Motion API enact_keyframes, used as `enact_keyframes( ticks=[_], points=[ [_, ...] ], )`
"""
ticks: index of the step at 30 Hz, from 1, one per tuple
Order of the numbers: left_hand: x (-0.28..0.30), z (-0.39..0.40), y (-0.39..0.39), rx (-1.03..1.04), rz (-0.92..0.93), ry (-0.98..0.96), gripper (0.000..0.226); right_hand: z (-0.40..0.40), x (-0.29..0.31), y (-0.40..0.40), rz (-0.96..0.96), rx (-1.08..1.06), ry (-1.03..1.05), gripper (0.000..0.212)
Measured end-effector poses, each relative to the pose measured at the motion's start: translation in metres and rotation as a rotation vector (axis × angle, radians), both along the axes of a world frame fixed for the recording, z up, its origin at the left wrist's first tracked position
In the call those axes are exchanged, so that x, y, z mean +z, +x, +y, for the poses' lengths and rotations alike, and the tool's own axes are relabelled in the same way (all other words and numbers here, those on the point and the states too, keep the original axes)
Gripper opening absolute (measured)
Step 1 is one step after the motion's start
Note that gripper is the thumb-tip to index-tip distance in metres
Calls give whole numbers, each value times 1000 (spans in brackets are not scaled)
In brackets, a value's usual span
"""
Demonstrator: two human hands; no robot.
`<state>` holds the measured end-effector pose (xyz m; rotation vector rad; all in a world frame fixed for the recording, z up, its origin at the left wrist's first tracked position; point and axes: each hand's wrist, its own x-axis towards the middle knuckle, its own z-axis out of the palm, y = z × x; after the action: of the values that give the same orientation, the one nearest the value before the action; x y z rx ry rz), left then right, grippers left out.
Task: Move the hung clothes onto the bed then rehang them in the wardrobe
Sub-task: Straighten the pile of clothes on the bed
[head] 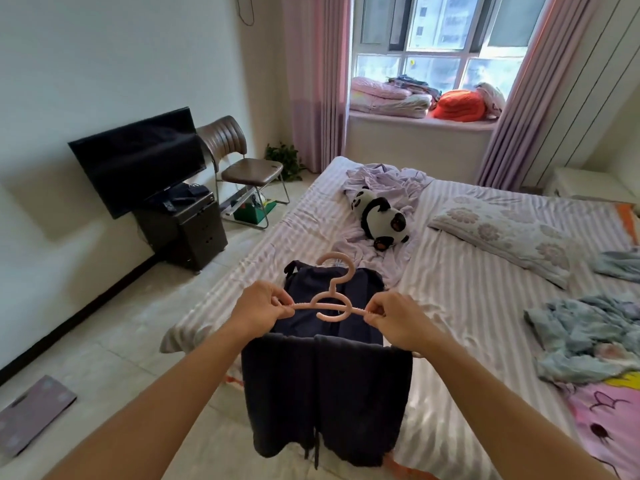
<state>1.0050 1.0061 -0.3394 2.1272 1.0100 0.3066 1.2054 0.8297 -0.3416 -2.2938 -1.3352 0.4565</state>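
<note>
Both hands gripping pink hanger, trousers partly hidden

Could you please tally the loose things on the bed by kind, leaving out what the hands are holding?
Soft toys: 1, panda
Pillows: 1, floral pillow
Dark garments: 1, dark garment
Blue crumpled clothes: 2, larger heap, smaller heap
Total: 5
</note>
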Motion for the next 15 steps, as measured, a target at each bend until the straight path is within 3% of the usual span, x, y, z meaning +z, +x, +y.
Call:
enact_keyframes(
  ticks=[15],
  points=[
    [-61,165,145,-25,116,-39,20,157,-53,119,48,-136,-111,5]
  ],
)
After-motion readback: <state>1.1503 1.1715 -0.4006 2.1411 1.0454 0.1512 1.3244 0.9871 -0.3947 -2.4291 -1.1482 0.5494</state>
